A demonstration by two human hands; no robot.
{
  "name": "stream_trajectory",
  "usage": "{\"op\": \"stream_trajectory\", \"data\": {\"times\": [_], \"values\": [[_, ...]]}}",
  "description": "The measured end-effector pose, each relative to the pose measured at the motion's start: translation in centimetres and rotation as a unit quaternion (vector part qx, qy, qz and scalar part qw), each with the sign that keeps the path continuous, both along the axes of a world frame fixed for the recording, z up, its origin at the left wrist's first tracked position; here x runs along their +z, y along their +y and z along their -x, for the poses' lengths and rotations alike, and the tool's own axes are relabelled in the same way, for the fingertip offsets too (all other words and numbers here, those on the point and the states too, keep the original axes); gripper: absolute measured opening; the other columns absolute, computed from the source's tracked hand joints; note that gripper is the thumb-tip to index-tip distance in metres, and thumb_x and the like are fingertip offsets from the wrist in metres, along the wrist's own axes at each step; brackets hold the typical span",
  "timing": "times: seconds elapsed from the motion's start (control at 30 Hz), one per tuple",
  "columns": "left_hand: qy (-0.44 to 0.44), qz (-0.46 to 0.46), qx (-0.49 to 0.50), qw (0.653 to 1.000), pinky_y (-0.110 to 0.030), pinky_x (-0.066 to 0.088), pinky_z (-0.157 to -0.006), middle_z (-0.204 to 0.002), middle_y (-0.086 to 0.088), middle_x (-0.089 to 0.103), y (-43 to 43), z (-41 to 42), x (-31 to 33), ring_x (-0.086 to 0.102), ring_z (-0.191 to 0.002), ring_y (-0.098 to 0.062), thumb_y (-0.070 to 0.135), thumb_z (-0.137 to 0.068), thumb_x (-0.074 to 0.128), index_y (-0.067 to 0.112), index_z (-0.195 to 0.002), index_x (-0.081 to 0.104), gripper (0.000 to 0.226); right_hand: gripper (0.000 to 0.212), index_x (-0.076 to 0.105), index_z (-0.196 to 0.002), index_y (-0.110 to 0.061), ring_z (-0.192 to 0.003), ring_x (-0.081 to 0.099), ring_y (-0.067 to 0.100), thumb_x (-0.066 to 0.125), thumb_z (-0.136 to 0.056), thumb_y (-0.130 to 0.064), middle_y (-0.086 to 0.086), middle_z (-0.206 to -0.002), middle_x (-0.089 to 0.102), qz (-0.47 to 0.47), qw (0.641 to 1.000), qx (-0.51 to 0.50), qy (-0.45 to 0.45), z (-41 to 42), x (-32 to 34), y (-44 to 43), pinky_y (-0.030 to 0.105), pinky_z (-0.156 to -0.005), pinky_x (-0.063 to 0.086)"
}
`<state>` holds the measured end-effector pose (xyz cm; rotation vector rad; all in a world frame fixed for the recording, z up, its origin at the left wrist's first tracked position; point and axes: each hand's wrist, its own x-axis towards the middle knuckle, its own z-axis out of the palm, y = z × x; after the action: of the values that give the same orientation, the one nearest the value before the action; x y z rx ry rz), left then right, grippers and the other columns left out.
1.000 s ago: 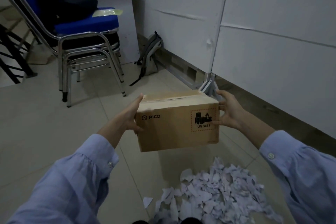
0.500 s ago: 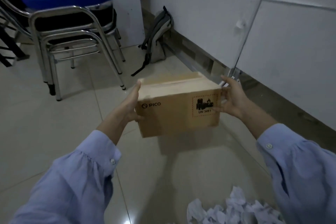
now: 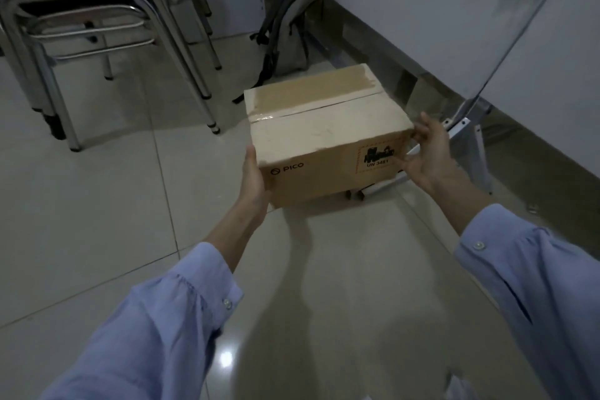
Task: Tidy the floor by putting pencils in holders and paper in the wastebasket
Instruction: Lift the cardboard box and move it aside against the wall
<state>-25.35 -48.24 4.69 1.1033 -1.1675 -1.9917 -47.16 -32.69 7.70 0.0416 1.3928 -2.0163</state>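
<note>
I judge I'm setting the PICO cardboard box (image 3: 324, 127) down by the partition foot (image 3: 467, 127), left hand (image 3: 253, 178) flat against 1 end, right hand (image 3: 425, 156) spread-fingered at the other. Pencils, paper, wastebasket: out of view. Next, release and find them.

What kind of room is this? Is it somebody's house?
Probably an office or workroom rather than a house. Metal-framed chairs are stacked on one another, white partition panels stand on metal feet along the tiled floor, and a backpack stands propped at the foot of the panels.
</note>
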Motion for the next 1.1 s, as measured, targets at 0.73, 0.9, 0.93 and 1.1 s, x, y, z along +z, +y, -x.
{"op": "stream_trajectory", "data": {"times": [0.73, 0.9, 0.93, 1.1], "values": [[-0.155, 0.138, -0.005, 0.978, -0.05, 0.042, -0.103, -0.126, -0.016, 0.046, -1.1, 7.8, -12.2, 0.049, -0.116, -0.031, 0.024, -0.099, 0.041, 0.005, -0.119, 0.038, 0.028, 0.111, 0.012, -0.14, -0.015, -0.127, 0.045, 0.026, 0.089, -0.061, -0.021, 0.013, -0.144, 0.037, -0.27, 0.946, 0.003, 0.177, 9.2, -12.1, -5.0, 0.047, -0.101, 0.048], [-0.205, 0.238, 0.015, 0.949, -0.035, 0.039, -0.094, -0.121, -0.016, 0.048, -0.9, 9.9, -12.8, 0.049, -0.109, -0.028, 0.024, -0.098, 0.041, 0.002, -0.117, 0.042, 0.029, 0.107, 0.01, -0.143, -0.022, -0.12, 0.05, 0.027, 0.086, -0.068, -0.02, 0.011, -0.146, 0.035, -0.253, 0.955, -0.006, 0.155, 10.3, -13.6, -5.0, 0.05, -0.087, 0.055], [-0.209, 0.238, 0.01, 0.949, -0.036, 0.04, -0.092, -0.119, -0.016, 0.049, -1.3, 10.3, -12.6, 0.05, -0.107, -0.029, 0.025, -0.098, 0.041, 0.002, -0.115, 0.043, 0.029, 0.107, 0.011, -0.144, -0.027, -0.123, 0.047, 0.031, 0.086, -0.067, -0.024, 0.011, -0.149, 0.029, -0.28, 0.945, -0.011, 0.17, 10.7, -13.6, -5.4, 0.052, -0.086, 0.055], [-0.231, 0.22, -0.035, 0.947, -0.043, 0.046, -0.092, -0.119, -0.015, 0.051, -2.6, 12.9, -11.6, 0.054, -0.104, -0.033, 0.03, -0.099, 0.039, 0.005, -0.111, 0.042, 0.029, 0.046, 0.048, -0.125, -0.027, -0.132, 0.034, 0.035, 0.067, -0.083, -0.033, 0.01, -0.149, 0.025, -0.448, 0.806, 0.043, 0.384, 12.3, -12.4, -7.2, 0.047, -0.107, 0.039]]}}
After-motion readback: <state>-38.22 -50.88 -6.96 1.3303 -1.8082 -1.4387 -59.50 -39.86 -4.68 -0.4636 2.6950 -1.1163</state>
